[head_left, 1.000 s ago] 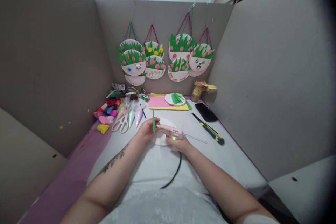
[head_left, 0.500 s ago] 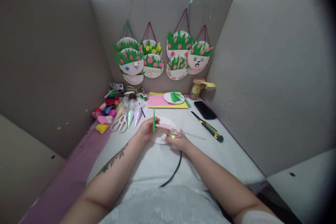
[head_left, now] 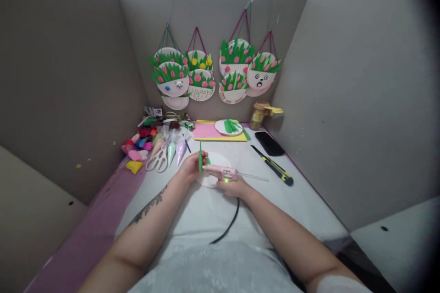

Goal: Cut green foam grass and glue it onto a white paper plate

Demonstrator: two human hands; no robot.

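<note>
Between the fingers of my left hand (head_left: 190, 166) stands a narrow green paper leaf (head_left: 200, 157), held upright. My right hand (head_left: 231, 187) is wrapped round a pink glue gun (head_left: 223, 172) with a small green light glowing on it. The gun's nozzle points left and comes close to the leaf's lower part; whether they touch I cannot tell. A clear glue stick (head_left: 254, 177) sticks out of the gun's back, and a black cord (head_left: 234, 214) hangs below. Under both hands lies a white paper plate (head_left: 208, 182), partly covered by them.
Scissors (head_left: 158, 160), piping bags (head_left: 180, 150) and colourful clay packs (head_left: 134, 166) lie left. Behind are coloured sheets (head_left: 206, 132) and a plate (head_left: 220, 127) of green leaves. A cutter (head_left: 273, 167), phone (head_left: 269, 143) and jar (head_left: 257, 116) are right. Decorated plates (head_left: 201, 91) hang on the partition.
The glue gun has shifted slightly down along the green leaf, its nozzle now lower. A bit more green shows behind my left fingers. Both hands keep their hold.
</note>
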